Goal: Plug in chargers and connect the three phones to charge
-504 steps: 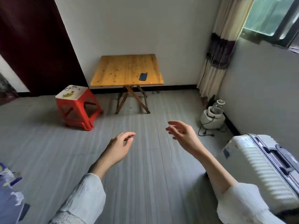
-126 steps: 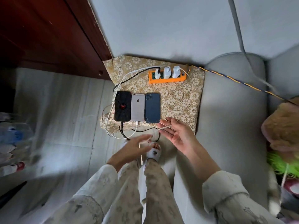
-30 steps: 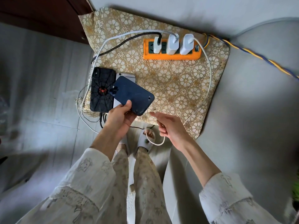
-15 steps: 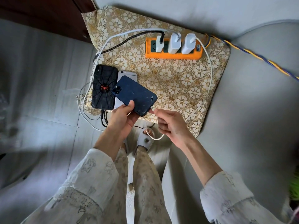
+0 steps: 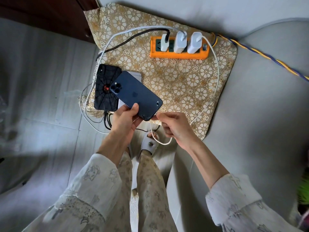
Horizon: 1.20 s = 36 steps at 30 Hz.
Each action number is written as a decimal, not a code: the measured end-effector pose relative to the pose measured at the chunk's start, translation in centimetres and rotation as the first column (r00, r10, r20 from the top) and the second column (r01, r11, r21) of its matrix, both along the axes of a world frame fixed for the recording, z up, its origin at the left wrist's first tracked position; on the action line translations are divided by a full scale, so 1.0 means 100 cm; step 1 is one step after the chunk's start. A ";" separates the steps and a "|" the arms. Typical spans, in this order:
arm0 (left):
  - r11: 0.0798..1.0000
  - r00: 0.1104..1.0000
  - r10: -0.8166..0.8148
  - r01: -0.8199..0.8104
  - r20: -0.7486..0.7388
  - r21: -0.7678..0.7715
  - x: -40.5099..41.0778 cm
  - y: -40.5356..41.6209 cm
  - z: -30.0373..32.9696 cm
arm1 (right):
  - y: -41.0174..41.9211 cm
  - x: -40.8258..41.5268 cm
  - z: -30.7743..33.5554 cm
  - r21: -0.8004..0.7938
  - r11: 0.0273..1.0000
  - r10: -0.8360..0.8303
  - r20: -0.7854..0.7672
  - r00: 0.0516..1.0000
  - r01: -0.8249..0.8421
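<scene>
My left hand (image 5: 126, 121) holds a dark blue phone (image 5: 136, 95) back-up, tilted above the patterned cloth (image 5: 177, 81). My right hand (image 5: 173, 127) pinches the end of a white cable (image 5: 215, 84) right at the phone's bottom edge; the plug tip is hidden by my fingers. A black phone with a spider-web case (image 5: 106, 87) lies on the cloth, and a silver phone (image 5: 134, 75) lies mostly hidden under the blue one. An orange power strip (image 5: 178, 55) carries three white chargers (image 5: 179, 41) with cables attached.
The cloth covers a small surface between a dark wooden cabinet (image 5: 41, 14) and a grey sofa (image 5: 267, 106). A braided yellow-blue cord (image 5: 260, 56) runs off right from the strip. Loose cables (image 5: 93, 118) hang over the cloth's near edge above my feet (image 5: 148, 143).
My left hand lifted the blue phone off the cloth and turned it. My right hand has brought the white cable's end up to the phone's bottom edge.
</scene>
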<state>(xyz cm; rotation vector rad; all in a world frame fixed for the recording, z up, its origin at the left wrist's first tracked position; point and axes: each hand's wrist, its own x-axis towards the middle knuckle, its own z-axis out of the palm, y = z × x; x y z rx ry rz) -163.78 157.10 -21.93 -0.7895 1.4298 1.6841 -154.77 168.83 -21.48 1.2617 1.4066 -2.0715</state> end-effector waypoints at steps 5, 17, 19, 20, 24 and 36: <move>0.994 0.995 -0.102 0.101 -0.010 -0.031 0.002 0.001 -0.002 | -0.003 0.006 -0.003 0.010 1.000 0.001 0.009 1.000 -0.001; 0.725 0.727 -0.673 0.610 -0.138 -0.319 -0.018 0.004 -0.011 | 0.001 -0.018 -0.024 -0.067 0.983 -0.171 0.023 0.985 0.172; 0.634 0.642 -0.751 0.637 -0.154 -0.438 -0.018 0.007 -0.015 | -0.001 -0.023 -0.030 -0.069 0.974 -0.214 0.061 0.975 0.218; 0.558 0.575 -0.803 0.633 -0.157 -0.536 -0.019 0.007 -0.018 | -0.002 -0.024 -0.033 -0.051 0.973 -0.220 0.081 0.972 0.225; 0.316 0.308 -0.933 0.459 -0.184 -0.831 -0.027 -0.014 -0.028 | -0.001 -0.030 -0.044 0.075 0.980 -0.198 0.181 0.964 0.187; -0.236 -0.203 -0.967 0.471 0.156 -0.850 -0.043 -0.068 -0.058 | -0.011 -0.053 -0.050 0.322 0.943 -0.149 0.202 0.968 0.078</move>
